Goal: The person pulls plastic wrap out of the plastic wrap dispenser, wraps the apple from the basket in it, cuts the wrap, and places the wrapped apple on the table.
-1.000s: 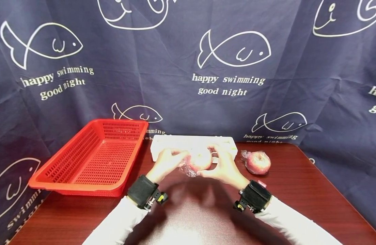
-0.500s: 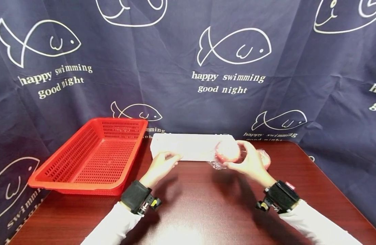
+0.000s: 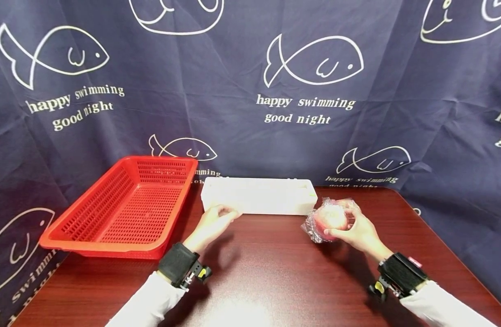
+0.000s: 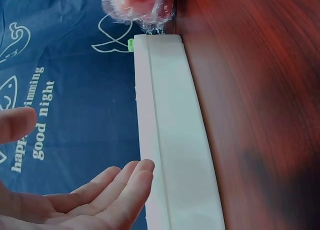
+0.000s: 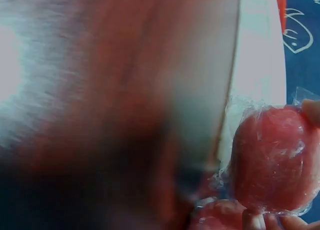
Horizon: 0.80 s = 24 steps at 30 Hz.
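My right hand (image 3: pixel 358 229) grips an apple (image 3: pixel 331 217) in clear plastic wrap, fingers and thumb around its right side. Loose film sticks out from the apple's left. Behind it, mostly covered, is a second wrapped apple (image 3: pixel 350 204); part of this other apple (image 5: pixel 218 216) also shows low in the right wrist view. My left hand (image 3: pixel 213 222) holds nothing, near the front left of a long white box (image 3: pixel 258 200). In the left wrist view the left hand's fingers (image 4: pixel 117 195) are extended beside the box, thumb apart.
A red plastic basket (image 3: pixel 105 248) with slotted walls stands on the left of the dark red wooden table (image 3: pixel 267 268). A blue curtain (image 3: pixel 234 91) with white fish prints hangs right behind the table.
The right hand has carried the wrapped apple from the front of the white box rightward to the other apple. The left hand has let go of it and drawn slightly left.
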Each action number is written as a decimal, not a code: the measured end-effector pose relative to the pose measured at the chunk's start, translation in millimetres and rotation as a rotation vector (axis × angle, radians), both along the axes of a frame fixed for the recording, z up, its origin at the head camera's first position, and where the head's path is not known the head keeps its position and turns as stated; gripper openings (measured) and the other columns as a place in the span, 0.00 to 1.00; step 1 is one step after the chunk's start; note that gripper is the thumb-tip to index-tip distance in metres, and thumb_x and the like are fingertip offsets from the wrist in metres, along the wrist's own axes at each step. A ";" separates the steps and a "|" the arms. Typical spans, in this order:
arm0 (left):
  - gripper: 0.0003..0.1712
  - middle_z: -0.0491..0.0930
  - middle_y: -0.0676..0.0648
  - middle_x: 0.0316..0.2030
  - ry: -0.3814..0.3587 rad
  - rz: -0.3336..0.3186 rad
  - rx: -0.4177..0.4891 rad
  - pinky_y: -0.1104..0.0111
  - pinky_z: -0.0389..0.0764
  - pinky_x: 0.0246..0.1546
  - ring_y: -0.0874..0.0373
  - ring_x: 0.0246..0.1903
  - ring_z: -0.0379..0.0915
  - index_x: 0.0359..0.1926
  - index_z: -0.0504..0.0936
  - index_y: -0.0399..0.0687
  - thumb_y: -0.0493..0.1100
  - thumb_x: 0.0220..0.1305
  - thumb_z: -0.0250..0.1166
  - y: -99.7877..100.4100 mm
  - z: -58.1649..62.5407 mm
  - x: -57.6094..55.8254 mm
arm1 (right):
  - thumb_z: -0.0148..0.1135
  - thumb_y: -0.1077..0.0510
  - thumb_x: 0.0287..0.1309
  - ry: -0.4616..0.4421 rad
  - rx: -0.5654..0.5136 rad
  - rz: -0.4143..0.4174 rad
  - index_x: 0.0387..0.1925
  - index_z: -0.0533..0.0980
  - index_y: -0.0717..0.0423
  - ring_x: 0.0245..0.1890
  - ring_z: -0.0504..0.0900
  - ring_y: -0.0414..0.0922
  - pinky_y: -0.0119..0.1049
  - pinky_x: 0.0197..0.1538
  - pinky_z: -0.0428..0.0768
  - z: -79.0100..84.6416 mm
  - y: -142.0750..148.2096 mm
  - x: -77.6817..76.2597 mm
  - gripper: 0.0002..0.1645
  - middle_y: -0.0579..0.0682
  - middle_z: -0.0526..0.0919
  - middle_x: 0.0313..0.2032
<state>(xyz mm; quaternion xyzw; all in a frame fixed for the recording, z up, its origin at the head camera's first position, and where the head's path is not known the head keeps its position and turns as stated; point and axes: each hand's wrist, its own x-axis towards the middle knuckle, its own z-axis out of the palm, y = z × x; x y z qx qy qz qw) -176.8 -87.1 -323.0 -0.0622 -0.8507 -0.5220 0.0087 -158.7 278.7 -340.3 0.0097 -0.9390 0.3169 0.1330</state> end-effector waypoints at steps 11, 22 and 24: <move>0.20 0.84 0.41 0.43 -0.031 0.015 0.010 0.58 0.77 0.50 0.50 0.46 0.78 0.45 0.82 0.38 0.48 0.58 0.64 -0.9 -0.1 1.8 | 0.79 0.43 0.32 -0.026 0.065 -0.084 0.54 0.68 0.72 0.38 0.81 0.54 0.39 0.39 0.77 -18.4 -5.1 9.1 0.53 0.68 0.81 0.44; 0.27 0.81 0.37 0.50 -0.040 0.016 -0.002 0.54 0.76 0.55 0.46 0.52 0.77 0.51 0.79 0.35 0.51 0.58 0.65 -3.1 -2.9 1.4 | 0.78 0.40 0.34 -0.042 0.083 -0.102 0.51 0.71 0.70 0.36 0.81 0.52 0.37 0.37 0.76 -22.1 -5.5 11.4 0.50 0.64 0.83 0.40; 0.27 0.81 0.38 0.49 -0.042 0.017 -0.001 0.54 0.76 0.55 0.46 0.51 0.77 0.50 0.79 0.35 0.51 0.58 0.65 -3.5 -3.5 1.4 | 0.78 0.39 0.33 -0.048 0.093 -0.096 0.51 0.71 0.70 0.37 0.80 0.54 0.40 0.39 0.77 -22.2 -5.3 12.0 0.50 0.65 0.82 0.41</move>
